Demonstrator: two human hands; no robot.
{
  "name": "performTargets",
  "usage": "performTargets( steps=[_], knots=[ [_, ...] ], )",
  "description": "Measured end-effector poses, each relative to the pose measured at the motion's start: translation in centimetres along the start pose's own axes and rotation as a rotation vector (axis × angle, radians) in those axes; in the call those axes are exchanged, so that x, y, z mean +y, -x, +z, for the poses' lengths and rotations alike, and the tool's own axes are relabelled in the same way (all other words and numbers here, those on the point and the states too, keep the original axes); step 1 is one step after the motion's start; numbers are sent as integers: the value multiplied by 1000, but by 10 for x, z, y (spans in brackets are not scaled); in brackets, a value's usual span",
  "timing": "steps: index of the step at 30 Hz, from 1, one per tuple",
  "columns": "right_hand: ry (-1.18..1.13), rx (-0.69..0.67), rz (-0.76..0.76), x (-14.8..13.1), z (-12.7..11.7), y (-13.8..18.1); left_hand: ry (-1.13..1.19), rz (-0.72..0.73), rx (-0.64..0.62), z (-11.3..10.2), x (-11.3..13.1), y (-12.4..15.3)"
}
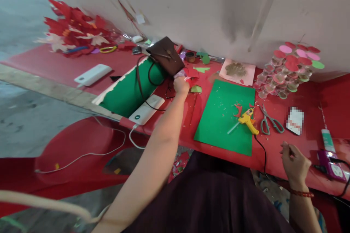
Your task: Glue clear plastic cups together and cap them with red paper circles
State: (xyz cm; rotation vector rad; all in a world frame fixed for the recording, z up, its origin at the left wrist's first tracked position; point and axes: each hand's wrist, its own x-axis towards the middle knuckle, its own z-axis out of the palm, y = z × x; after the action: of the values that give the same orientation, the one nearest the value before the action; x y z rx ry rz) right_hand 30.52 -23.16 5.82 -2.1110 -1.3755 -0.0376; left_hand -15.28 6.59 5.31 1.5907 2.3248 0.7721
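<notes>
My left hand [181,85] stretches across the red table to a patch of paper scraps beside a brown bag [167,56]. Its fingers are closed, and a pale purple scrap shows at their tips; what they grip is unclear. Over the table's front edge, my right hand [295,162] is loosely curled with nothing visible in it. Between the hands lies a green sheet [218,116]. A yellow glue gun [247,120] with a clear glue stick rests on it, next to red paper bits. Grey-handled scissors [270,119] lie to the right of the sheet.
A green roll [131,89] and white power banks [147,109] are at left. Red paper flowers [76,25] pile up behind. Stacked clear cups with coloured discs [287,69], a phone [295,121] and a purple power socket [331,165] are at right. Cables hang off the edge.
</notes>
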Motion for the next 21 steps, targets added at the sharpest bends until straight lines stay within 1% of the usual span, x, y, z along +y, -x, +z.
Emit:
performTargets(
  steps=[1, 3, 4, 6, 8, 10, 12, 14, 15, 17, 19, 21],
  knots=[
    [-5, -12, -17, -6, -1, -7, -5, -30, 37, 2, 3, 0],
    [-27, -27, -88, -23, 0, -23, -12, 29, 90, 7, 10, 1],
    [-40, -41, -150, -33, 2, -31, -23, 64, 88, 11, 13, 2],
    [-66, -62, -291, -57, 7, -47, -66, 99, 10, 20, 19, 6],
    [-117, -142, -429, -83, 15, -57, -83, 118, -59, 28, 22, 12],
    [-152, -206, -526, -108, 25, -63, -71, 159, -76, 30, 20, 20],
    [-183, -265, -609, -129, 35, -65, -39, 217, -55, 27, 14, 31],
    [-216, -329, -682, -146, 44, -67, 11, 248, -3, 20, 3, 42],
    [-227, -366, -714, -153, 49, -68, 28, 242, 25, 16, -3, 48],
    [-235, -447, -768, -167, 58, -71, 18, 186, 47, 7, -18, 59],
    [-228, -524, -818, -182, 70, -73, -34, 122, 25, 1, -31, 67],
    [-225, -593, -849, -201, 87, -76, -73, 102, -15, -2, -38, 72]
  ],
)
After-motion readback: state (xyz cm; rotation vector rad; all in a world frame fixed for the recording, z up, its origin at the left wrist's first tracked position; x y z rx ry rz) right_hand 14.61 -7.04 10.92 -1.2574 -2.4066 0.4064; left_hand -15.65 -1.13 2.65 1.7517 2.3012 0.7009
